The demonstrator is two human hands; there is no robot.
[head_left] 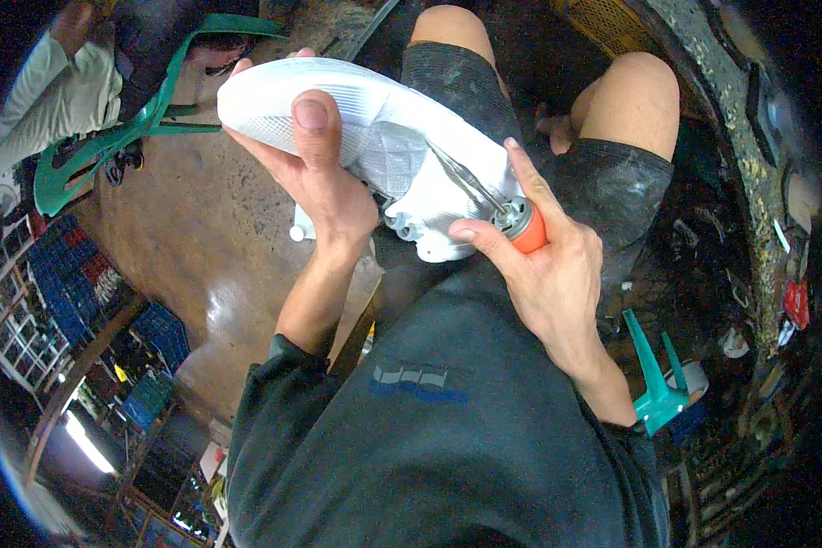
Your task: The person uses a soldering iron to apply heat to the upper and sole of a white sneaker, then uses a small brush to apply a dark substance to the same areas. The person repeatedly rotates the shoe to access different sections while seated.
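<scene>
A white and clear ribbed plastic lamp unit, like a vehicle headlight (402, 123), is held up in front of my body. My left hand (315, 173) grips its left end, thumb across the near face and fingers behind. My right hand (553, 256) closes around an orange cylindrical piece with a grey, ribbed top (525, 226) at the lamp's right end. Thin shiny metal-like strips (466, 178) run from that top along the lamp; whether they belong to it I cannot tell. My right index finger points up beside the lamp's edge. Small moulded sockets (411, 224) show underneath.
My bare knees and dark shorts (612, 187) are beyond the lamp. A green plastic chair (155, 110) stands at the upper left, near another person's light clothing (87, 96). Another green plastic piece (662, 388) is at the right. Blue crates (64, 283) lie left on the brown floor (210, 210).
</scene>
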